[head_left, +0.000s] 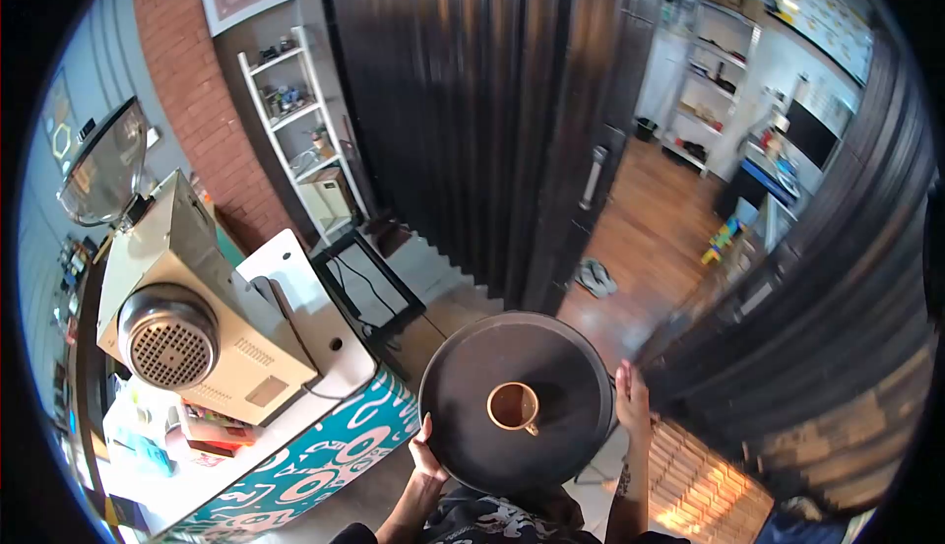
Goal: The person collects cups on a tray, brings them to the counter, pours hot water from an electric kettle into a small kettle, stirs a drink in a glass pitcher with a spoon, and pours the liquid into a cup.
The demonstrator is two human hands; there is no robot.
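Observation:
A round dark tray point(472, 367) is held level in front of my body. On it, near the middle, stands a brown cup point(513, 407) with its handle toward me and dark liquid inside. My left hand point(426, 458) grips the tray's left edge, its thumb at the rim and the other fingers hidden beneath. At the right edge, my right hand point(631, 397) holds the tray, with part of the fingers behind the rim.
A counter point(330, 446) with a patterned teal front and a large beige machine point(217, 298) is at the left. Dark folding doors point(453, 121) stand ahead, with a gap onto a wooden floor point(640, 219) and slippers point(596, 277). A white shelf point(295, 121) leans behind the counter.

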